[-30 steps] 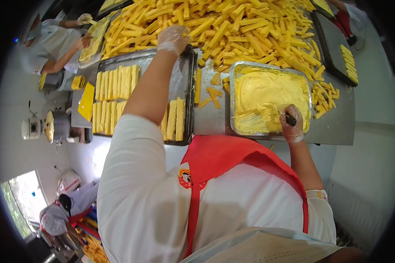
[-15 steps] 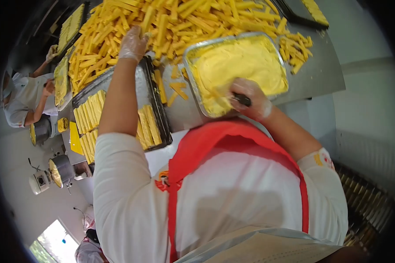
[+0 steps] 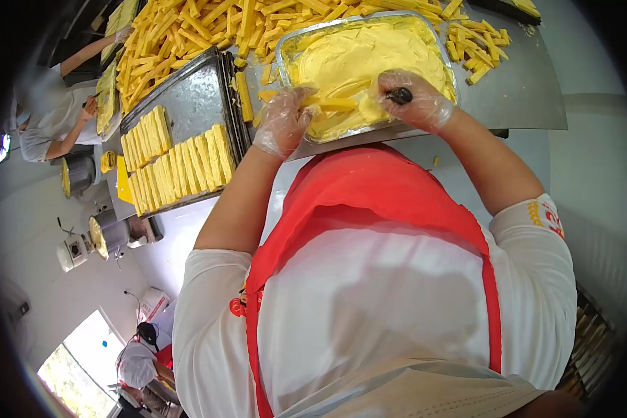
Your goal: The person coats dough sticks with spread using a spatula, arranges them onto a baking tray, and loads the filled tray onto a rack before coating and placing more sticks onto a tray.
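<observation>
My left hand (image 3: 284,122), in a clear plastic glove, is closed on one end of a yellow stick (image 3: 336,104), which looks like bread or cake. The stick points right, over the near part of a metal pan (image 3: 283,66) of thick yellow cream (image 3: 376,52). Gloved too, my right hand (image 3: 419,103) grips a black-handled spatula (image 3: 399,95); its blade is smeared with cream and lies close to the stick's tip. Left of the pan, a dark baking tray (image 3: 203,83) carries two rows of cream-coated sticks (image 3: 181,167).
A large heap of plain yellow sticks (image 3: 188,31) covers the table's far side, with a smaller pile (image 3: 477,45) at right. At left a co-worker (image 3: 63,118) works over another tray (image 3: 106,97). Pots (image 3: 108,233) stand beyond, and another person (image 3: 139,362) is farther back.
My left hand has come back from the heap to the pan, now with a stick in it. My right hand stays at the pan with the spatula. The view has shifted.
</observation>
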{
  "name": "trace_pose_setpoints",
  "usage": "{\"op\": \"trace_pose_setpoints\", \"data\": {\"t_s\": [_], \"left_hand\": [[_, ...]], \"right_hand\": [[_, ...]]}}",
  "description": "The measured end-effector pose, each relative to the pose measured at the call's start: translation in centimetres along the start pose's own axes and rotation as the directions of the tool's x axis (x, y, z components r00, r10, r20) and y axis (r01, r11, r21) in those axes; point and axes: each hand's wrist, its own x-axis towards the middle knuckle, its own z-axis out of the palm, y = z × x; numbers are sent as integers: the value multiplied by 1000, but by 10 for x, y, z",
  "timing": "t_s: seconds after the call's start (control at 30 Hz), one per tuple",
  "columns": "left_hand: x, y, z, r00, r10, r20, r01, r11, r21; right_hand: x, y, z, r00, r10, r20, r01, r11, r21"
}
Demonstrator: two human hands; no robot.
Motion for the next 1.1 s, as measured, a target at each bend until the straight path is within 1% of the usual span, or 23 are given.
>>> {"op": "trace_pose_setpoints", "data": {"t_s": [0.03,0.1,0.17,0.23,0.27,0.3,0.33,0.4,0.43,0.47,0.5,0.57,0.6,0.63,0.7,0.73,0.77,0.83,0.87,0.9,0.97,1.03,1.1], "left_hand": [[-4,2,3,1000,-2,3,2,1000,11],[-9,10,8,946,-315,82,325,912,-250],[-12,17,13,962,-272,22,270,938,-216],[-12,26,21,974,-223,-36,213,960,-179],[-10,33,27,957,-283,-66,256,927,-274],[-9,37,30,935,-343,-89,290,884,-367],[-9,39,30,935,-342,-89,290,886,-361],[-9,43,29,956,-276,-97,256,950,-180],[-11,41,31,955,-280,-101,259,949,-179],[-13,37,34,983,-138,-122,133,990,-47],[-14,33,35,992,7,-124,3,996,86],[-15,34,35,995,68,-68,-56,986,156],[-15,34,35,991,134,-7,-129,966,226],[-15,33,35,991,130,-11,-125,966,228],[-15,31,33,992,128,19,-129,961,244],[-15,32,31,992,126,13,-125,961,247],[-13,34,31,995,87,-38,-79,979,187],[-9,38,33,995,26,-101,-13,992,123],[-4,39,33,988,-134,-73,138,989,50],[0,39,30,957,-287,-42,286,958,-18],[0,41,21,944,-324,-68,321,946,-50],[-4,37,10,945,-326,10,325,940,-109],[-17,24,-6,932,-363,-11,357,920,-159]], "right_hand": [[-2,10,1,998,-19,-63,18,1000,-5],[-1,21,-12,979,55,-198,-77,992,-104],[3,2,-19,971,48,-235,-80,989,-126],[6,-24,-13,961,64,-271,32,941,336],[3,-37,-2,966,162,-203,-15,814,580],[1,-27,12,976,126,-179,-6,833,553],[-1,-7,24,962,166,-215,-25,842,539],[-2,41,21,943,248,-221,-124,881,457],[-2,53,11,937,290,-194,-200,903,381],[-5,63,6,920,259,-294,-172,941,291],[-3,50,-1,923,254,-290,-169,942,290],[-5,-5,-6,976,124,-177,-30,890,454],[-6,-21,-1,987,119,-111,-29,801,598],[-4,-12,-1,988,113,-109,-26,801,598],[2,28,4,985,4,-174,25,985,169],[3,34,9,943,257,-214,-157,906,394],[0,41,10,946,249,-209,-152,907,392],[-2,-2,-8,967,229,-111,-166,898,408],[-2,-19,-2,988,72,-137,-1,889,458],[2,-37,-2,972,-134,-195,196,918,344],[6,-28,11,976,-120,-183,159,963,220],[2,14,17,975,119,-189,-86,981,172],[-7,37,13,965,142,-221,-131,989,65]]}}
